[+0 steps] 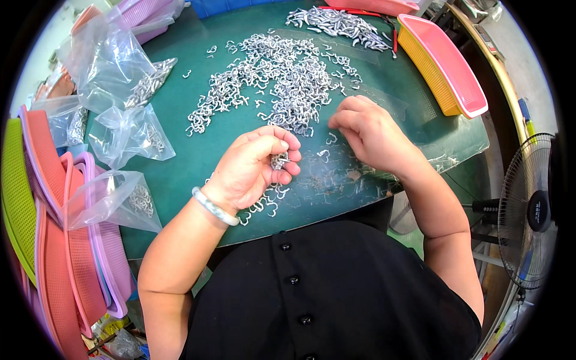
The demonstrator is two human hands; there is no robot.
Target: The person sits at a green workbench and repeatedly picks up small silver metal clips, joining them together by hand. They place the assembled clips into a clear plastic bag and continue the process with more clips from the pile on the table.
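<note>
My left hand (255, 157), with a pale bangle at the wrist, is curled palm up around a small cluster of curved metal pieces (279, 161). The thumb presses over them. To its right, my right hand (366, 129) is closed with fingertips together at the edge of the heap; what they may hold is hidden. The heap of silvery curved metal pieces (297, 90) spreads over the green table (180, 174) beyond both hands. A few loose hook-like pieces (324, 155) lie between the hands, and more lie under my left wrist.
Farther back is a pile of smooth, longer silver pieces (342, 27) beside red-handled pliers (394, 39). Clear bags with metal parts (135, 141) line the left side near stacked plastic baskets (66, 240). A pink-and-yellow basket (444, 66) and a fan (528, 210) stand right.
</note>
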